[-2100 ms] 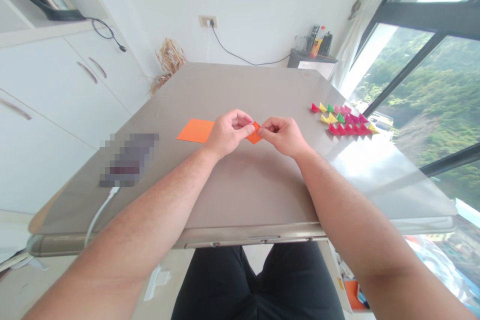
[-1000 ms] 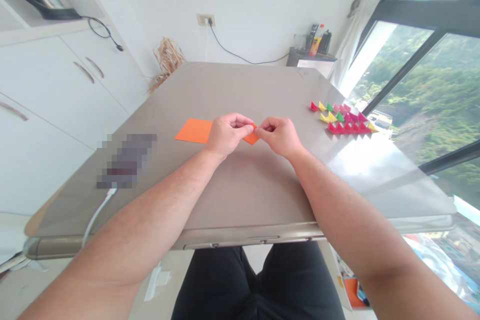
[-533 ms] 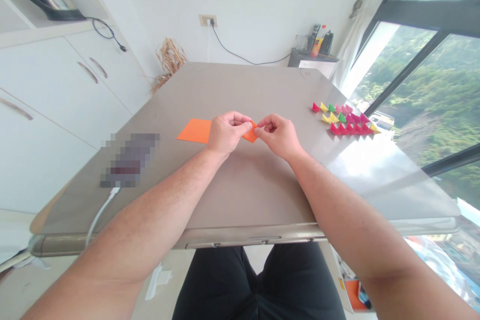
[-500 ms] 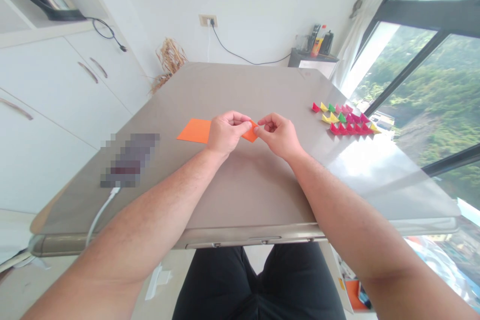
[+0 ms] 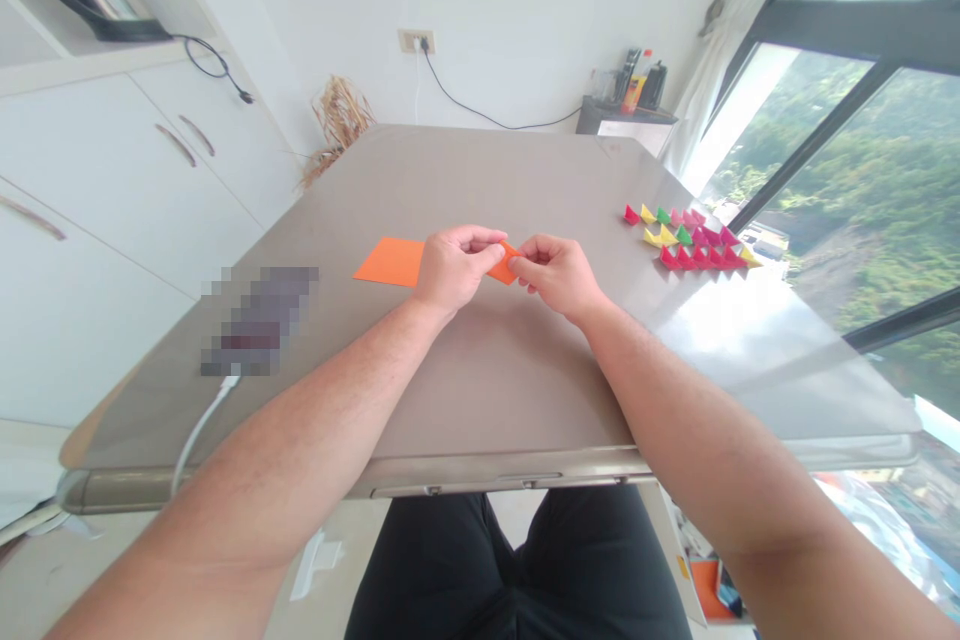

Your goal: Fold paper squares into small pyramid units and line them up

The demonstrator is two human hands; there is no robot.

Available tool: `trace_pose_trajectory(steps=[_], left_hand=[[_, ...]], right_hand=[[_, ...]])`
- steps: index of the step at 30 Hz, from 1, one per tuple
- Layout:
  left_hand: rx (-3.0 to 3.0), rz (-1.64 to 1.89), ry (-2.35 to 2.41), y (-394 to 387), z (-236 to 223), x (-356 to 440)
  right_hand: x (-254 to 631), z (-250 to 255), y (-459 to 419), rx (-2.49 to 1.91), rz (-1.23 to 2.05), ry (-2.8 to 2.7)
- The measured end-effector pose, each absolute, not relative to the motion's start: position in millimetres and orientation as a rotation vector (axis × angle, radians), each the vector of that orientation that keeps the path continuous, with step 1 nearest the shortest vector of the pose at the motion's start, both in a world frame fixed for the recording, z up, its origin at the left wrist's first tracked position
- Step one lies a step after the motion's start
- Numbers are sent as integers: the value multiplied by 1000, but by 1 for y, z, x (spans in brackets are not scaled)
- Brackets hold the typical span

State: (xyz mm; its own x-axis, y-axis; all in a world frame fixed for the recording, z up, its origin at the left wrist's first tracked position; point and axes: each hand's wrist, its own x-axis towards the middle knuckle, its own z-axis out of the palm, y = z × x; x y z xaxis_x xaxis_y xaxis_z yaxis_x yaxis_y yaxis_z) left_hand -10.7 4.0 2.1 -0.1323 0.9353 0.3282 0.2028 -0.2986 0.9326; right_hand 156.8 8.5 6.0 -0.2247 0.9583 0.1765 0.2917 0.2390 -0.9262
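Between my hands is a small folded piece of orange paper (image 5: 501, 270), held just above the table. My left hand (image 5: 457, 265) pinches its left and upper side between thumb and fingers. On the right edge, the thumb and fingertips of my right hand (image 5: 555, 270) are closed on the same paper. Part of the folded piece is hidden behind my fingers. A flat orange sheet (image 5: 388, 262) lies on the table to the left, its right end covered by my left hand.
Several small folded paper boats (image 5: 701, 258) in red, pink, yellow and green stand in rows on the table's (image 5: 495, 380) right side. A blurred dark device (image 5: 259, 320) with a white cable (image 5: 191, 425) lies at the left. A window (image 5: 862, 160) is on the right.
My right hand has shifted slightly, its fingers closing further onto the right edge of the folded orange paper. My left hand has barely moved; the paper tilts a little differently.
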Motion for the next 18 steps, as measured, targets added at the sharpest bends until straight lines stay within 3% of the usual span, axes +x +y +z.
trace_pose_trajectory(steps=[18], left_hand=[[1816,1413,1355,4,3,-15]], right_hand=[[158,11,7,-1199,1050,-1716]])
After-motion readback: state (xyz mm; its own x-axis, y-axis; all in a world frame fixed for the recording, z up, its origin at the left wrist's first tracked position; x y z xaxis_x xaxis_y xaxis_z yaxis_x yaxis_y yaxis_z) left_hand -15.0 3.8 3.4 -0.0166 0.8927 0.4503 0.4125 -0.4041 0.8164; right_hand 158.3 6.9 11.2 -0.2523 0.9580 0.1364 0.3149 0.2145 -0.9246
